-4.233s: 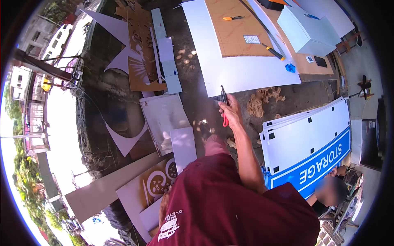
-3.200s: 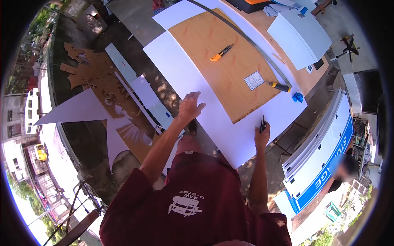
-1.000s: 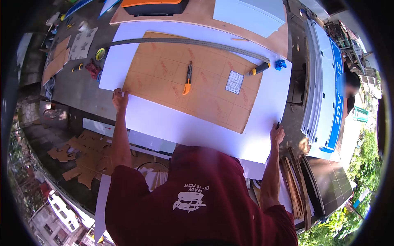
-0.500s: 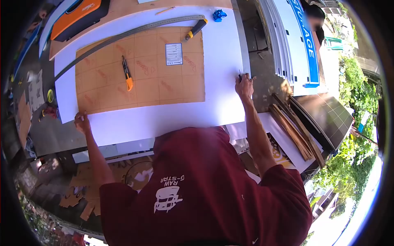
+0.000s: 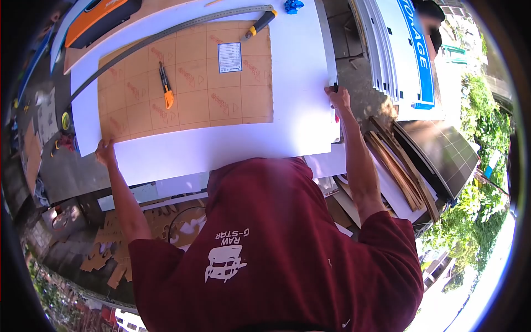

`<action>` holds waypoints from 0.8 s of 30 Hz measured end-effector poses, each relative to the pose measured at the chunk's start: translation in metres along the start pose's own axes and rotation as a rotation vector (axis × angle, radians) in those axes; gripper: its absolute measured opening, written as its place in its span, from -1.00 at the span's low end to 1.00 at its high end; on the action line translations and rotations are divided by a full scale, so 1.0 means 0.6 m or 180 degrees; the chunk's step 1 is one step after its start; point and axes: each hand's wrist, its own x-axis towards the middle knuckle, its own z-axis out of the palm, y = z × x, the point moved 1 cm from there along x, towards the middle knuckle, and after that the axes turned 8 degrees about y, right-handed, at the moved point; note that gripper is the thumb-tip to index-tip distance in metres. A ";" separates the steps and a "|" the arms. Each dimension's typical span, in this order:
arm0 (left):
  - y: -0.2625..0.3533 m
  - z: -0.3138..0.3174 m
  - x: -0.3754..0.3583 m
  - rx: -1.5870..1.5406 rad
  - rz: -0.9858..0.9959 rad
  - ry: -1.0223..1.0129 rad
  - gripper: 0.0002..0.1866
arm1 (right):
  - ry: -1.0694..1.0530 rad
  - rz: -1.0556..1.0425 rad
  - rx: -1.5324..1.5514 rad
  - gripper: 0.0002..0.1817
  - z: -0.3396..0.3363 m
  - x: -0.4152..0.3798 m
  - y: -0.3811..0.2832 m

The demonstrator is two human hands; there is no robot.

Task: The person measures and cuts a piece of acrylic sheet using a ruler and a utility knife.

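Observation:
A brown paper-covered sheet [image 5: 188,113] with red print and a white label [image 5: 230,57] lies on a larger white board [image 5: 221,143]. At its near left corner, my left hand [image 5: 105,152] is closed, fingers pinching around that corner. My right hand [image 5: 339,98] is at the white board's right edge, fingers curled around a small dark object [image 5: 335,87] too small to name. On the brown sheet rests an orange utility knife [image 5: 167,91]. A yellow-and-black cutter [image 5: 261,25] lies at its far right corner, touching a long, curved-looking metal ruler [image 5: 177,34].
An orange-and-black case [image 5: 99,22] and a crumpled blue wad [image 5: 293,6] are at the far side. To the right are wooden strips [image 5: 394,169], a dark panel [image 5: 440,152], a blue-and-white sign [image 5: 416,50] and another person [image 5: 430,25]. Cardboard scraps [image 5: 108,243] lie below on the left.
My right hand has moved outward and slightly away along the white board's right edge. My left hand stays at the brown sheet's corner. The whole scene has shifted slightly upward in view.

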 end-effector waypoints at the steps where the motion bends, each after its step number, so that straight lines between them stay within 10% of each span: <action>1: -0.006 0.006 0.002 0.0047 0.0040 -0.0027 -0.31 | 0.0017 -0.0142 -0.0080 -0.67 -0.002 0.010 0.007; 24: 0.045 -0.008 -0.092 -0.0346 0.0296 0.0212 -0.32 | 0.0311 -0.0010 0.0247 -0.73 -0.023 0.009 0.034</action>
